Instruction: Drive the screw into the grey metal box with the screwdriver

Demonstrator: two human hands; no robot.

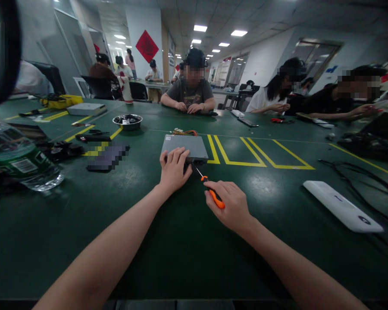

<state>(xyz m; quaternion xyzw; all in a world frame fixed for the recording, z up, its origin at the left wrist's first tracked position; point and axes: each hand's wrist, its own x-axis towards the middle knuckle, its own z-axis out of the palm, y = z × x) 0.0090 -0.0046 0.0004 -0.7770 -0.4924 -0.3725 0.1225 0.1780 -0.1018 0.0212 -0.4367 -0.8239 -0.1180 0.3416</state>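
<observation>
A flat grey computer power supply (194, 144) lies on the green table in front of me, with coloured wires (184, 132) coming out at its far side. My left hand (174, 168) grips its near left part, fingers over the top and thumb low at the front edge. In my right hand (228, 200) is a screwdriver (216, 198) with an orange and black handle, my fingers closed around it. Its thin shaft points up and left at the front face of the power supply, beside my left thumb. The tip and whatever it touches are too small to make out.
At left stand a water bottle (22, 157), a dark phone-like slab (107, 157) and a metal bowl (127, 122) of small parts. A white device (342, 206) and black cables (362, 176) lie at right. Yellow tape (245, 164) marks the table (187, 258). A person (192, 88) sits opposite.
</observation>
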